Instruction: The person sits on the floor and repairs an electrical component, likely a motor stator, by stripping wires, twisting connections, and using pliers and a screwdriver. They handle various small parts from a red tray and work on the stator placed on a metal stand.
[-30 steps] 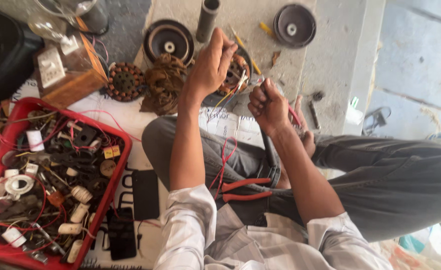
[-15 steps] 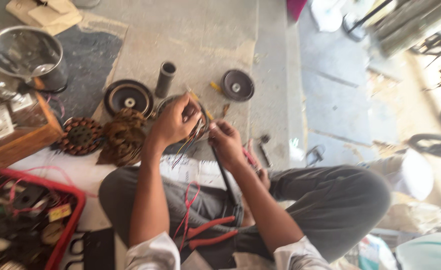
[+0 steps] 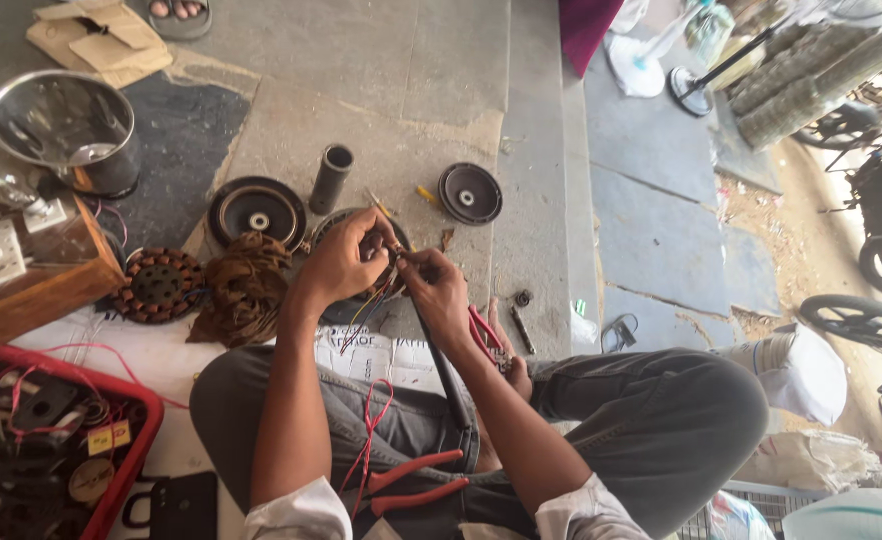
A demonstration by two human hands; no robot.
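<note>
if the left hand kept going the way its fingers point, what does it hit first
The left hand points toward the right hand, with thin wires pinched between them, so it would probably meet the right hand's fingers first; depth is hard to judge.

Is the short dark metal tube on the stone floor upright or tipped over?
Upright. The short dark metal tube stands on end on the stone floor, its open round mouth facing up, apart from both hands.

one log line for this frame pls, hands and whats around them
left hand pinching thin wires | right hand gripping same wires | pliers on lap | red tray at left
</note>
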